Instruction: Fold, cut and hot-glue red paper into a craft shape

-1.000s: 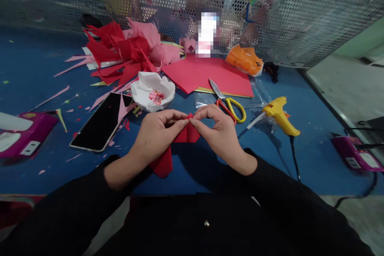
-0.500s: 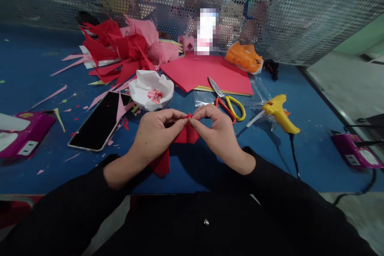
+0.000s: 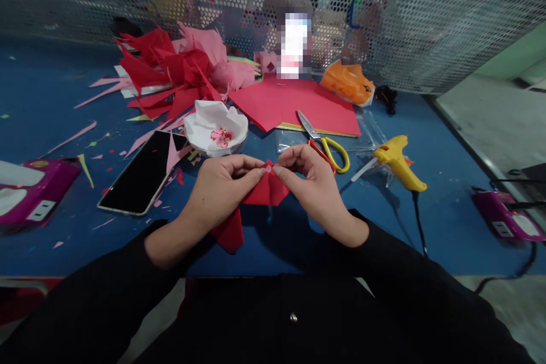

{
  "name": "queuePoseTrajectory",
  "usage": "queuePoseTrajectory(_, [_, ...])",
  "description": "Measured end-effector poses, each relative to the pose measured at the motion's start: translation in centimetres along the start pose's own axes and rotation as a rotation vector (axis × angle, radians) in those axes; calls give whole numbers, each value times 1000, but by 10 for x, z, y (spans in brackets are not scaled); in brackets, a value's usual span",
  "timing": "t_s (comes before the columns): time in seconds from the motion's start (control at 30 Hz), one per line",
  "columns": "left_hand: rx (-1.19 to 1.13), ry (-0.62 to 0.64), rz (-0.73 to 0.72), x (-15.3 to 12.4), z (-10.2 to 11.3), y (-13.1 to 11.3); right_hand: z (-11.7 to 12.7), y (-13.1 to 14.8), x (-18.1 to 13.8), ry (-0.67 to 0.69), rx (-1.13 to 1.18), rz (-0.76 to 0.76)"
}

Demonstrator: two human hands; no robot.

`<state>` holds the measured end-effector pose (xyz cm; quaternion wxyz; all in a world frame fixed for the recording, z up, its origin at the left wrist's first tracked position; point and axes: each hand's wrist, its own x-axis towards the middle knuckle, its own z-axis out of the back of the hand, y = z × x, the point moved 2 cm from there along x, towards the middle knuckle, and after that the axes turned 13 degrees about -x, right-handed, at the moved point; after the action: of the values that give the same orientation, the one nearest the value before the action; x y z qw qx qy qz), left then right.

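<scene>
Between my two hands is a folded piece of red paper [image 3: 268, 190], pinched near its top edge. My left hand [image 3: 224, 185] grips it from the left, thumb and fingers pressed together. On the right, my right hand [image 3: 311, 187] pinches the same top edge with thumb and forefinger. Under my left wrist lies another red paper piece [image 3: 231, 233], partly hidden. Just beyond my right hand rest scissors [image 3: 318, 136] with one red and one yellow handle. A white paper bowl [image 3: 205, 128] with small red and pink scraps inside stands beyond my left hand.
Red paper sheets [image 3: 294, 99] lie at the back beside a heap of red and pink offcuts [image 3: 179, 65]. A phone [image 3: 143, 173] lies left among scraps. At right are a yellow glue gun [image 3: 398, 162] with its cord and a purple power strip [image 3: 503, 213].
My right hand has shifted slightly right along the paper's top edge, and more of the red paper shows between the hands. My left hand has kept its grip.
</scene>
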<state>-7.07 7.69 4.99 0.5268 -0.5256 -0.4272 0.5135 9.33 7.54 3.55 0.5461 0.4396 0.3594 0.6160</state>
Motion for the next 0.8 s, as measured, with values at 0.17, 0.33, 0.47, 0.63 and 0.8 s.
queuePoseTrajectory(0.17, [-17,-1,19,0,-1,-1,-1,-2,1,46,15,-22])
queuePoseTrajectory(0.33, [-30,9,27,0,-1,-1,0,-1,0,58,26,-48])
queuePoseTrajectory(0.47, [-82,26,45,1,0,4,1,-1,1,76,62,-79])
queuePoseTrajectory(0.63, [-75,57,9,2,1,3,1,-2,1,87,61,-89])
queuePoseTrajectory(0.8, [94,79,-81,2,1,-1,0,1,-1,114,50,-82])
